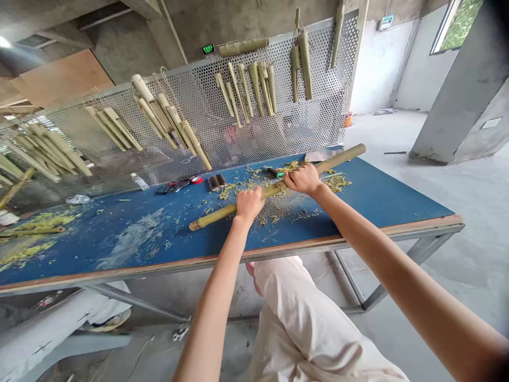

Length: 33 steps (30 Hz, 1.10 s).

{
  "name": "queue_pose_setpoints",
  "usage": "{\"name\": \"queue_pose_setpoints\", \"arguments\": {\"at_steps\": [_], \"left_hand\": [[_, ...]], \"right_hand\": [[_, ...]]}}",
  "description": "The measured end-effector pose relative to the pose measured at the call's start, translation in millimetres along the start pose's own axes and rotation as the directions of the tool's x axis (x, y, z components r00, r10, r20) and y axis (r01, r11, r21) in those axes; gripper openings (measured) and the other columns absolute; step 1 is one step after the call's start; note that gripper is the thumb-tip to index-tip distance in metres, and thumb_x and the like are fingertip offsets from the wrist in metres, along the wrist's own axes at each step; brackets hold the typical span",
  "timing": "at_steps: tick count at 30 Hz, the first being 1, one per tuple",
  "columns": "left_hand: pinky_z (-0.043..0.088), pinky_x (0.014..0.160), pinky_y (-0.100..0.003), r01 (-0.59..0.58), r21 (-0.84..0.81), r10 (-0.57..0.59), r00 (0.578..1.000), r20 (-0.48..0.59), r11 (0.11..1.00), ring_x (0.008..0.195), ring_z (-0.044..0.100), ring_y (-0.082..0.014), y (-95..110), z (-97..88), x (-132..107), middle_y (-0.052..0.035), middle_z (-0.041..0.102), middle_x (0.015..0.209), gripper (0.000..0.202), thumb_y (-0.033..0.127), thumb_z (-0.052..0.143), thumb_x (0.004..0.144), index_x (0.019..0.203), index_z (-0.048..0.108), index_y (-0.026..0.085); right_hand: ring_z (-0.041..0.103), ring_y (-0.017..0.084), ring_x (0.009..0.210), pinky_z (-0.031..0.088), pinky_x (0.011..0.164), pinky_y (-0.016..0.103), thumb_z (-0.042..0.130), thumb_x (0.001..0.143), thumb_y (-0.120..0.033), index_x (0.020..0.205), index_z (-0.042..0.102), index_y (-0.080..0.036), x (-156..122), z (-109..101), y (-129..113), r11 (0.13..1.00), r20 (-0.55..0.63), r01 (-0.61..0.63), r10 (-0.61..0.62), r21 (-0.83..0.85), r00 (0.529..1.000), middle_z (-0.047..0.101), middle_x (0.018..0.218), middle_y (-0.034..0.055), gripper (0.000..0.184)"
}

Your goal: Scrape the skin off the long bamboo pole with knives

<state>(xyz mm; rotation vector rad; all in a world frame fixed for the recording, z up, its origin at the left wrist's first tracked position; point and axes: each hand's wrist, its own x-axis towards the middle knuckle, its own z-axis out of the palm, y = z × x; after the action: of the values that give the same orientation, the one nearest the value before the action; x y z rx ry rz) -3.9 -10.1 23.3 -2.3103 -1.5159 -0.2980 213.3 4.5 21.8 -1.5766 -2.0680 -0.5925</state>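
A long bamboo pole (217, 215) runs slantwise over the blue tabletop, its near end at the left and its far end up at the right. My left hand (249, 203) is closed around it left of its middle. Further along, my right hand (303, 179) wraps over the same pole from above. Yellow-green shavings (274, 212) lie scattered beneath and behind it. Just behind my right hand is a tool with a dark and green handle (274, 172), partly hidden.
The blue table (397, 199) has a metal frame. Behind it, a perforated metal panel (199, 95) carries several hanging bamboo pieces. A clear bottle (139, 181), red tape roll (196, 180) and more shavings (47, 220) lie leftward. At lower left is another person's leg (51, 323).
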Motion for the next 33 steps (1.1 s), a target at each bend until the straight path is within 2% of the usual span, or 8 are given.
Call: {"name": "queue_pose_setpoints", "arguments": {"at_steps": [4,7,13,17,19,23,28,33], "left_hand": [[0.047,0.084,-0.033,0.052,0.053,-0.050,0.998,-0.041,0.997,0.104,0.071,-0.0282,-11.1,-1.1,0.6,-0.0159,0.076,0.104,0.030,0.015,0.057,0.094,0.122,0.065,0.014],[0.047,0.087,-0.034,0.070,0.053,-0.065,0.995,-0.081,0.996,0.109,0.070,-0.0283,-11.9,-2.8,0.0,-0.0160,0.076,0.106,0.034,0.010,0.052,0.092,0.124,0.065,0.014],[0.049,0.085,-0.035,0.074,0.065,-0.072,0.997,-0.042,0.995,0.107,0.070,-0.0296,-23.4,-3.9,4.2,-0.0158,0.076,0.107,0.030,0.015,0.054,0.092,0.119,0.067,0.013],[0.050,0.079,-0.037,0.079,0.098,-0.086,0.994,0.070,0.992,0.099,0.072,-0.0319,-39.2,-6.2,15.5,-0.0167,0.076,0.102,0.024,0.022,0.058,0.089,0.106,0.072,0.013],[0.050,0.080,-0.038,0.054,0.118,-0.066,0.993,0.095,0.991,0.099,0.072,-0.0336,-43.3,-7.9,21.2,-0.0177,0.076,0.101,0.026,0.028,0.060,0.087,0.104,0.074,0.013],[0.050,0.079,-0.039,0.042,0.152,-0.056,0.995,0.088,0.987,0.100,0.072,-0.0356,-49.9,-10.7,28.7,-0.0191,0.076,0.100,0.031,0.031,0.061,0.084,0.104,0.075,0.012],[0.049,0.077,-0.038,0.021,0.161,-0.033,0.997,0.073,0.987,0.098,0.073,-0.0359,-69.5,-7.3,35.2,-0.0180,0.077,0.099,0.031,0.035,0.060,0.085,0.103,0.074,0.013],[0.048,0.078,-0.037,0.033,0.144,-0.038,0.999,0.029,0.989,0.098,0.073,-0.0338,-83.5,4.1,32.1,-0.0169,0.077,0.100,0.028,0.032,0.058,0.087,0.103,0.072,0.015]], "right_hand": [[0.042,0.015,0.051,0.020,0.057,0.033,0.023,0.100,-0.034,0.061,0.069,-0.014,2.8,2.2,7.8,1.000,-0.088,-0.009,0.009,-0.004,0.996,0.064,0.059,0.0112,0.063],[0.041,0.015,0.051,0.021,0.057,0.033,0.021,0.100,-0.034,0.061,0.069,-0.014,4.3,3.0,9.7,1.000,-0.065,-0.003,0.002,-0.013,0.998,0.062,0.057,0.0112,0.065],[0.048,0.018,0.056,0.024,0.060,0.033,0.019,0.102,-0.031,0.071,0.071,-0.011,0.6,5.7,25.3,0.997,-0.003,-0.038,0.038,-0.069,0.999,0.066,0.065,0.0149,0.064],[0.056,0.022,0.063,0.027,0.061,0.034,0.020,0.104,-0.033,0.075,0.073,-0.009,-3.1,8.0,32.0,0.988,0.050,-0.131,0.135,-0.086,0.990,0.070,0.074,0.0205,0.065],[0.060,0.025,0.068,0.028,0.062,0.035,0.019,0.105,-0.035,0.078,0.075,-0.008,-3.1,9.5,27.5,0.989,0.089,-0.129,0.136,-0.079,0.987,0.072,0.077,0.0219,0.067],[0.064,0.026,0.073,0.027,0.063,0.035,0.015,0.107,-0.040,0.082,0.077,-0.010,-0.9,10.0,11.0,0.984,0.133,-0.167,0.173,-0.060,0.976,0.074,0.082,0.0212,0.073],[0.063,0.021,0.071,0.023,0.062,0.031,0.019,0.105,-0.062,0.079,0.077,-0.015,1.2,3.1,-1.8,0.985,0.152,-0.174,0.175,-0.023,0.973,0.073,0.076,0.0143,0.079],[0.063,0.020,0.070,0.021,0.060,0.031,0.020,0.106,-0.059,0.078,0.078,-0.015,0.2,0.2,-1.8,0.985,0.171,-0.169,0.173,-0.039,0.970,0.074,0.076,0.0133,0.077]]}}
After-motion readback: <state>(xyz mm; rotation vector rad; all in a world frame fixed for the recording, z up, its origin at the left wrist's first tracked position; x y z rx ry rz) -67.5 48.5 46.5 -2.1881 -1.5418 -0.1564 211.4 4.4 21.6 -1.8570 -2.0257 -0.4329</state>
